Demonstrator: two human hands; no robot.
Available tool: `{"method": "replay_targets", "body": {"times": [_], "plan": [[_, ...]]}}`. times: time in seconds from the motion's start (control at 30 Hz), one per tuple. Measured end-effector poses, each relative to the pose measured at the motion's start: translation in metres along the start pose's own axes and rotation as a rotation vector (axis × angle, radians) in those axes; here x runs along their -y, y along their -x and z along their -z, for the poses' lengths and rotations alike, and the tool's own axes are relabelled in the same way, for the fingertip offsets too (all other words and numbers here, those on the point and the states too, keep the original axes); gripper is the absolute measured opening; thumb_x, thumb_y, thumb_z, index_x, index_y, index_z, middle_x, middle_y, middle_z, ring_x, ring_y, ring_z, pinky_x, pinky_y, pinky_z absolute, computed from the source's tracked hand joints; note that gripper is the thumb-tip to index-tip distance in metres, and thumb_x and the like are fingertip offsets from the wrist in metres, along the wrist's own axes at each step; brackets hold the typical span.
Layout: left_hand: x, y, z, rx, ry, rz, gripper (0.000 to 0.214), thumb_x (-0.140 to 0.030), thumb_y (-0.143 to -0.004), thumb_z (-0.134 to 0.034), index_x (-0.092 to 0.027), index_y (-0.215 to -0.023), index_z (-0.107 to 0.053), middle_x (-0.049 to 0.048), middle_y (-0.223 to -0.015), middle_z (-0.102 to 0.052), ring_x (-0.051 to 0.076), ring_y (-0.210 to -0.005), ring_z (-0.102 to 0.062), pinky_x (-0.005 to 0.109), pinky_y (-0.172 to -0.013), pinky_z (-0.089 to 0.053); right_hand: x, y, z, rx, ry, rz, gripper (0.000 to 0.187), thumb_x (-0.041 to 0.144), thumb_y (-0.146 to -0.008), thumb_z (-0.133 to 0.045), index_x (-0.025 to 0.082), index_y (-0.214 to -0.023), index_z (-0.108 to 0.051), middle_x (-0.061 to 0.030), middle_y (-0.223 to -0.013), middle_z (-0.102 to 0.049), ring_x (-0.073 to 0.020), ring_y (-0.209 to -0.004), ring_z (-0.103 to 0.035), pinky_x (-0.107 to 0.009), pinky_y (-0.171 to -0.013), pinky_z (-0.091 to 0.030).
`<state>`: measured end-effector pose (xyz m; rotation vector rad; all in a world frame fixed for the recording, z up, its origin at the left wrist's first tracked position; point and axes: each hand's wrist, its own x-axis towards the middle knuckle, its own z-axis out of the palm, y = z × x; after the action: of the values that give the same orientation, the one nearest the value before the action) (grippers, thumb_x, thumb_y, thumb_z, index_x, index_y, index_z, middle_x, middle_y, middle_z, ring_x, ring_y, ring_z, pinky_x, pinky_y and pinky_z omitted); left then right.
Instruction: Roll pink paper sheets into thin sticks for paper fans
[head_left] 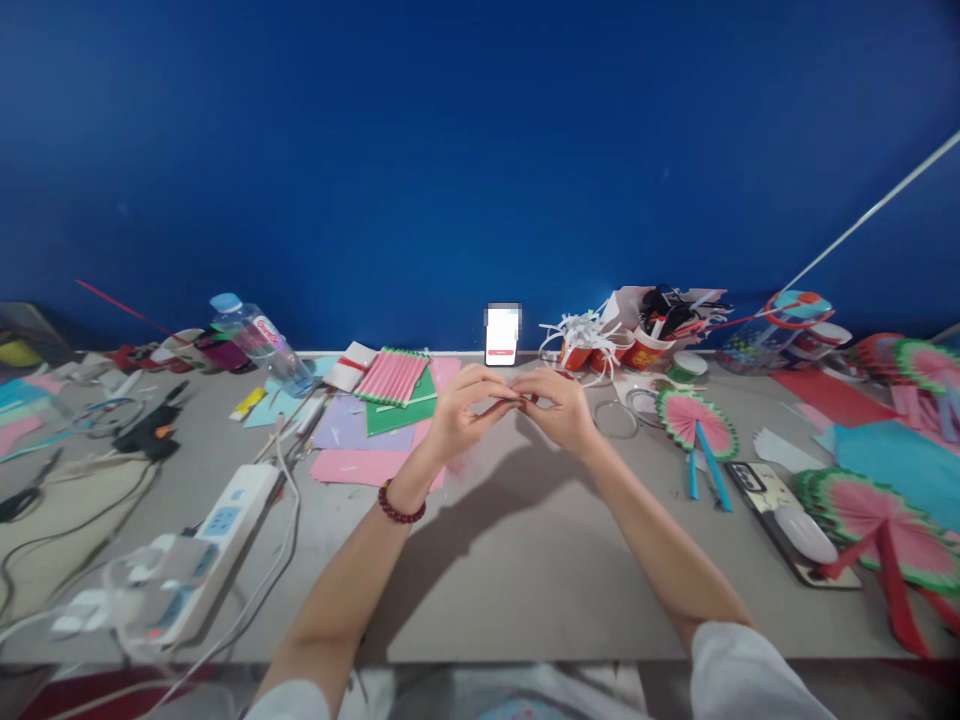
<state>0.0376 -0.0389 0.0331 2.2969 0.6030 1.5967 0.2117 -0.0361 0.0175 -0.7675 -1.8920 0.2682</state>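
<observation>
In the middle of the table, my left hand (463, 412) and my right hand (558, 404) meet with their fingertips pinched together. Whatever lies between the fingertips is too small or hidden to name. Just behind them a phone with a lit screen (501, 335) stands against the blue wall. Left of my left hand, a pleated pink paper with green edges (393, 376) rests on a green sheet (401, 416). Pink paper (360, 467) lies closer to me. Right of my right hand is a round pink and green paper fan (697, 422) with blue sticks.
A power strip (225, 540) with white cables, a tilted plastic bottle (270, 345) and a glue gun (154, 425) occupy the left. Paper cups (645, 350) with strips and tools stand back right. A phone with a mouse on it (765, 500) and another fan (885, 530) lie right.
</observation>
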Motion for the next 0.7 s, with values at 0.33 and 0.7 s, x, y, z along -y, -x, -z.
{"method": "replay_targets", "body": {"times": [0.33, 0.7], "plan": [[0.014, -0.003, 0.006, -0.471, 0.545, 0.591, 0.024, -0.032, -0.061, -0.081, -0.017, -0.066, -0.063, -0.0006, -0.069, -0.061, 0.008, -0.064, -0.056, 0.020, -0.061, -0.045, -0.001, -0.001, -0.005, 0.184, -0.108, -0.355, 0.015, 0.034, -0.076, -0.068, 0.021, -0.084, -0.071, -0.0038, -0.077, -0.071, -0.0179, -0.074, -0.062, -0.033, -0.074, -0.047], [0.025, -0.005, 0.019, -0.570, 0.675, 0.940, 0.027, -0.033, -0.059, -0.080, -0.016, -0.066, -0.060, -0.0038, -0.064, -0.057, 0.005, -0.057, -0.055, 0.016, -0.057, -0.048, -0.021, 0.003, -0.007, 0.281, -0.495, -0.759, 0.020, 0.036, -0.068, -0.069, 0.016, -0.073, -0.066, -0.0009, -0.066, -0.065, -0.0113, -0.062, -0.057, -0.027, -0.066, -0.046]]}}
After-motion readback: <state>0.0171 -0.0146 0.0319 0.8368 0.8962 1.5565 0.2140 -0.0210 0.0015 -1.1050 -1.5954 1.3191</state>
